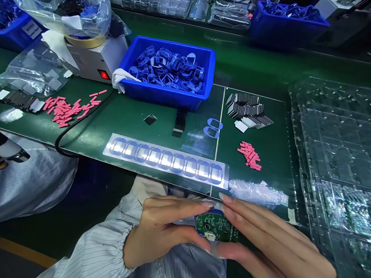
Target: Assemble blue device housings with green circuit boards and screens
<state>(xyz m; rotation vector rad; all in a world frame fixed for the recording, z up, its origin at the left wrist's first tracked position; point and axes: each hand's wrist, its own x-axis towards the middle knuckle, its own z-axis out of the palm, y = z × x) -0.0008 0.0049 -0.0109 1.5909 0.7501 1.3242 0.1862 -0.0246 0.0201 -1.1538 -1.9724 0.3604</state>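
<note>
Between my two hands, just off the table's front edge, is a small green circuit board [219, 226] with a white connector, seated in a blue frame. My left hand [169, 224] pinches its left side, thumb below and fingers above. From the right, my right hand [270, 242] grips the other side the same way, long fingers along the top and thumb underneath. Beyond my hands lies a clear strip of oval blue-rimmed stickers [166, 159]. Two loose blue oval rings [213, 128] lie past its right end.
A blue bin [166, 97] of blue plastic parts stands behind. Pink strips [249, 155] and black-and-white pieces [249, 109] lie at right, beside stacked clear trays [339, 166]. At left are a white box [92, 58], a black cable [75, 125] and a co-worker's sleeve [33, 183].
</note>
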